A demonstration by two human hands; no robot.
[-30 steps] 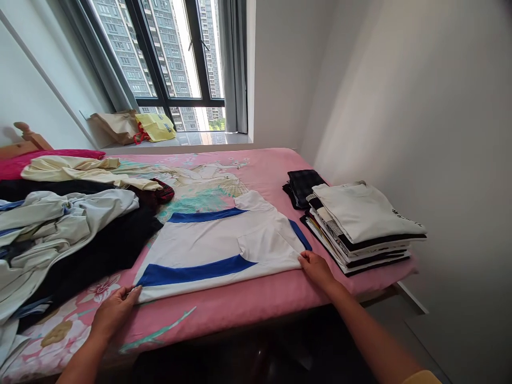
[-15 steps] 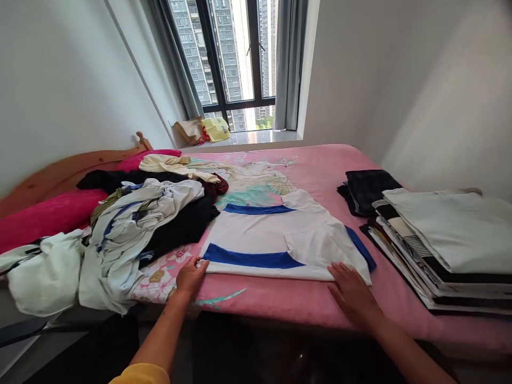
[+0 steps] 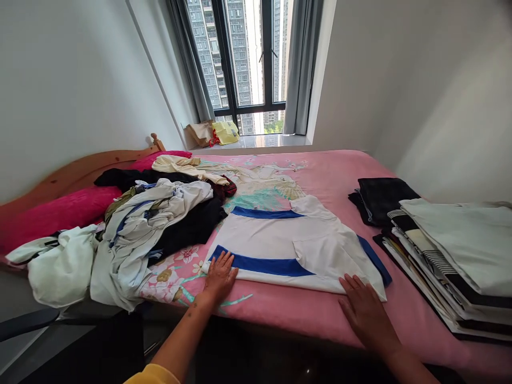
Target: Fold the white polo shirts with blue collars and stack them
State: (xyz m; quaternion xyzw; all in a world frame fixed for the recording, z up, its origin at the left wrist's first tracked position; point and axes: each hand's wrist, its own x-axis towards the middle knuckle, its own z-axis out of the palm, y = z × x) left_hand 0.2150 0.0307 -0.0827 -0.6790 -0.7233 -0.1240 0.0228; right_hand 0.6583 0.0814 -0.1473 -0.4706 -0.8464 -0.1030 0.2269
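Observation:
A white garment with blue stripes (image 3: 288, 245) lies folded flat on the pink bedsheet (image 3: 332, 176) near the bed's front edge. My left hand (image 3: 219, 276) rests palm down on its near left corner, fingers spread over the blue stripe. At the garment's near right corner my right hand (image 3: 366, 309) lies flat on the edge, fingers stretched out. Neither hand holds anything.
A heap of unfolded clothes (image 3: 140, 224) covers the left of the bed beside a magenta pillow (image 3: 56, 210). A stack of folded clothes (image 3: 448, 256) sits at the right, a dark folded piece (image 3: 380, 194) behind it. Bags (image 3: 216, 133) stand on the window sill.
The camera has swung left. Both hands moved from gripping the garment's near corners to lying flat on them; the left slid further onto the blue stripe.

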